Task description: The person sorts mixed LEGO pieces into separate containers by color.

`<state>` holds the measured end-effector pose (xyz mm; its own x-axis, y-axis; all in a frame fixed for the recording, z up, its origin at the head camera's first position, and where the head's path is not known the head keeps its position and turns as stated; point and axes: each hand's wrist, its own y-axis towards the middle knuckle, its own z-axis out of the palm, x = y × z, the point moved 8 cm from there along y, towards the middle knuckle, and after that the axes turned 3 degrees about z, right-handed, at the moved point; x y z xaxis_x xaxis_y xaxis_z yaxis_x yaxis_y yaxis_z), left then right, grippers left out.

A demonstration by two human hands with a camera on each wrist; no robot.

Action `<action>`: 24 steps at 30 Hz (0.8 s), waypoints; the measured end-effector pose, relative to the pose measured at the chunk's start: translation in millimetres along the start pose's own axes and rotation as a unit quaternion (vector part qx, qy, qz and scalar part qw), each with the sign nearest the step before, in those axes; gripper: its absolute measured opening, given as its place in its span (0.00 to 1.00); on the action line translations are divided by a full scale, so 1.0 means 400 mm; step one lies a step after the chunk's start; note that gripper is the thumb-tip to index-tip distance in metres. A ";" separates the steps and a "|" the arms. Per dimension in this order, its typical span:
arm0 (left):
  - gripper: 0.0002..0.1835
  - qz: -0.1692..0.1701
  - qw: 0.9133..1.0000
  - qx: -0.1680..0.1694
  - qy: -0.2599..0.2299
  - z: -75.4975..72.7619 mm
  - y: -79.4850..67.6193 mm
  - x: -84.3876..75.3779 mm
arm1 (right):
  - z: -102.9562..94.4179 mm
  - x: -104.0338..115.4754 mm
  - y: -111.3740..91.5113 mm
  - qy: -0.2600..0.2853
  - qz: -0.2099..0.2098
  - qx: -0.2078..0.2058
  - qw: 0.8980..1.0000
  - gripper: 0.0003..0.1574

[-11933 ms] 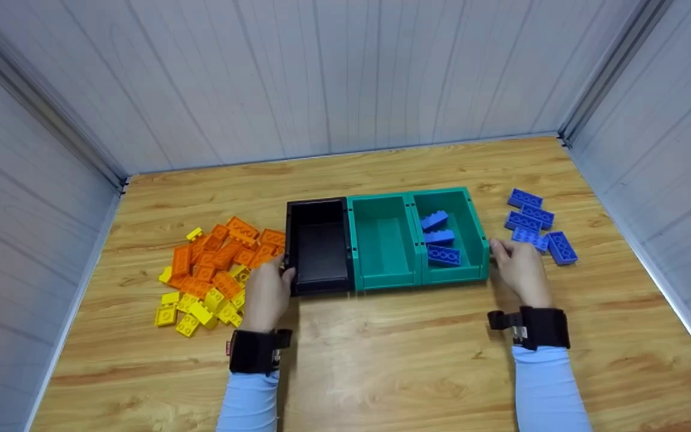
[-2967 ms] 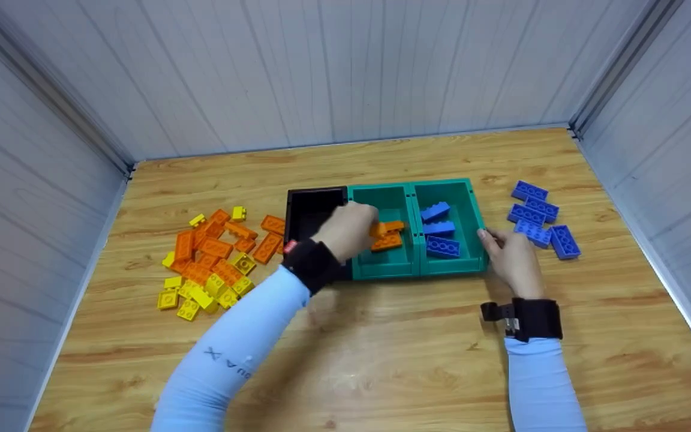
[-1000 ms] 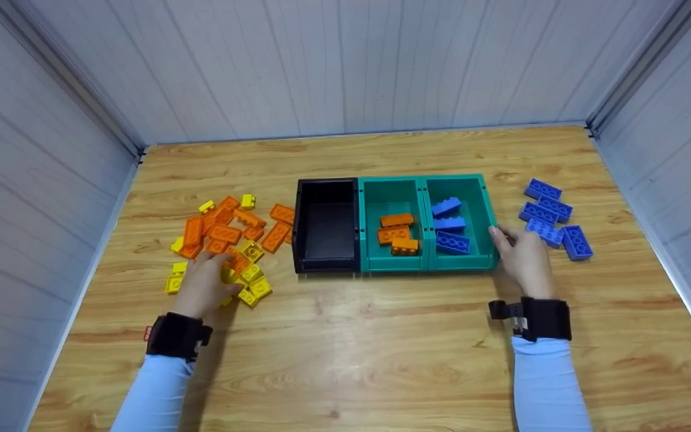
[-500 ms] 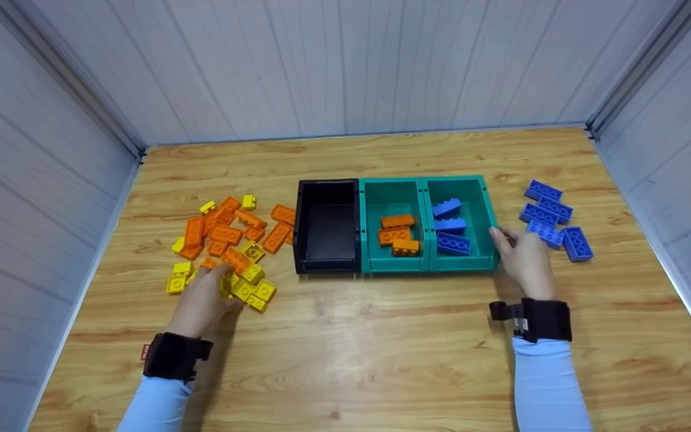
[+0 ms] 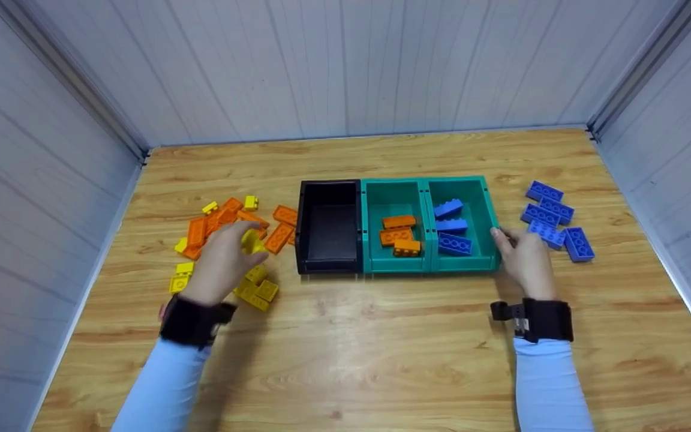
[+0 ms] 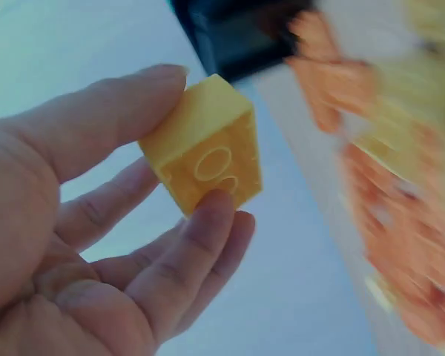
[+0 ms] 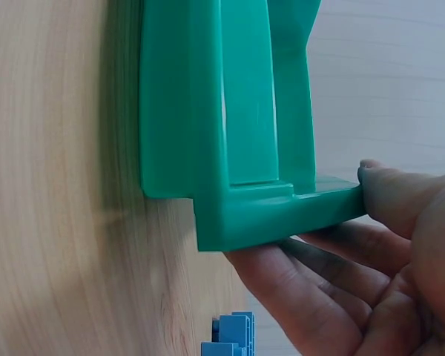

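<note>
My left hand is raised over the left-hand pile and pinches a yellow toy brick between thumb and fingers; in the left wrist view its hollow underside shows. My right hand grips the right wall of the right green bin, thumb on the rim and fingers beneath and outside. That bin holds three blue bricks. Beside it, the middle green bin holds three orange bricks. A black bin with nothing in it adjoins them on the left.
Under and around the left hand lie loose orange bricks and yellow bricks. Several blue bricks lie on the wooden table right of the bins. Pale panel walls enclose the table at the back and sides.
Three orange bricks have come into the middle green bin since the first frame. In the last half second my left hand has risen from the pile with a yellow brick. My right hand stays put.
</note>
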<state>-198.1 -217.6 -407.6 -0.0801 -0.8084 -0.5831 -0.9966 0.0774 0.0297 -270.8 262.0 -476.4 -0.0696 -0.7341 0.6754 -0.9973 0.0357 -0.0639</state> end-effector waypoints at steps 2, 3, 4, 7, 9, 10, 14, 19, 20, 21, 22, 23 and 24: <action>0.29 0.008 1.000 0.030 0.001 0.024 0.055 -0.046 | -0.004 -0.004 0.000 -0.001 -0.002 -0.006 1.000 0.36; 0.29 0.012 0.999 0.044 0.005 0.038 0.084 -0.069 | -0.005 -0.005 -0.001 -0.003 -0.004 -0.008 1.000 0.36; 0.29 0.016 0.998 0.060 0.010 0.054 0.112 -0.091 | -0.007 -0.007 -0.002 -0.004 -0.004 -0.010 1.000 0.36; 0.29 0.028 0.993 0.109 0.031 0.108 0.187 -0.154 | -0.007 -0.013 -0.002 -0.003 0.000 -0.006 1.000 0.37; 0.28 0.039 0.989 0.133 0.052 0.143 0.226 -0.189 | -0.007 -0.014 -0.003 0.000 0.005 -0.002 1.000 0.37; 0.26 0.043 0.987 0.144 0.066 0.160 0.242 -0.204 | -0.007 -0.015 -0.004 0.001 0.007 -0.001 1.000 0.37; 0.12 0.035 0.978 0.161 0.131 0.232 0.305 -0.229 | -0.004 -0.014 -0.003 0.002 0.008 -0.001 1.000 0.37; 0.08 0.004 0.972 0.169 0.166 0.302 0.357 -0.211 | 0.000 -0.010 -0.001 0.005 0.007 0.001 1.000 0.36; 0.08 0.005 0.972 0.169 0.164 0.306 0.359 -0.210 | 0.000 -0.010 -0.001 0.007 0.009 0.003 1.000 0.36; 0.07 0.008 0.972 0.172 0.163 0.308 0.360 -0.209 | 0.001 -0.010 0.000 0.008 0.011 0.005 1.000 0.36; 0.07 0.012 0.971 0.174 0.161 0.305 0.359 -0.210 | 0.001 -0.010 0.001 0.010 0.013 0.006 1.000 0.36; 0.06 0.020 0.972 0.173 0.157 0.297 0.356 -0.212 | 0.001 -0.010 0.001 0.011 0.015 0.007 1.000 0.36; 0.08 0.027 0.974 0.170 0.149 0.285 0.352 -0.216 | 0.000 -0.009 0.002 0.012 0.015 0.007 1.000 0.35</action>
<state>-329.2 -70.5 -445.7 -0.1859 -0.9274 -0.3245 -0.9302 0.2725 -0.2458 -271.4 264.6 -478.8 -0.0997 -0.7166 0.6903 -0.9944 0.0480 -0.0938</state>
